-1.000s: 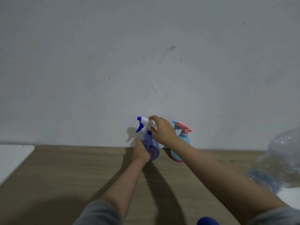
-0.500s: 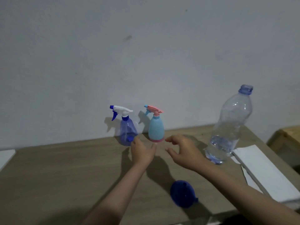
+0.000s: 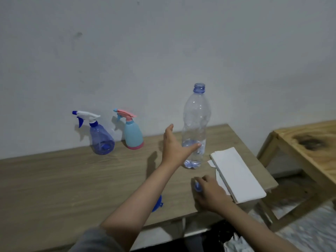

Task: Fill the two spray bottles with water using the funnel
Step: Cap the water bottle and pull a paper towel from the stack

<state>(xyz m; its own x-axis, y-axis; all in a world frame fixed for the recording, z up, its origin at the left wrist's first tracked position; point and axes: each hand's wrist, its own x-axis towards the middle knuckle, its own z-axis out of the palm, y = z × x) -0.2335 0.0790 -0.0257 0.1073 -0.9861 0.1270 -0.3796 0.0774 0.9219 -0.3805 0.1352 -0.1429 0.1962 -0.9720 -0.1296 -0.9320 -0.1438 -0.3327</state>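
The left hand (image 3: pixel 173 148), fingers spread, touches the uncapped water bottle (image 3: pixel 196 128); the right hand (image 3: pixel 209 192) pinches its blue cap (image 3: pixel 197 187). Both spray bottles (image 3: pixel 101 137) at ten o'clock still wear their heads; the funnel (image 3: pixel 157 204) lies near. Unscrewing comes next, I'd say.

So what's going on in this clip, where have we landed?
A person stands at a wooden table. Their left hand reaches to the uncapped water bottle, thumb touching its lower part; a little water sits in it. The right hand holds a small blue thing, probably the cap, at the tabletop. Both spray bottles, the translucent blue one and the light blue and pink one, stand by the wall with heads on. The blue funnel lies unused.
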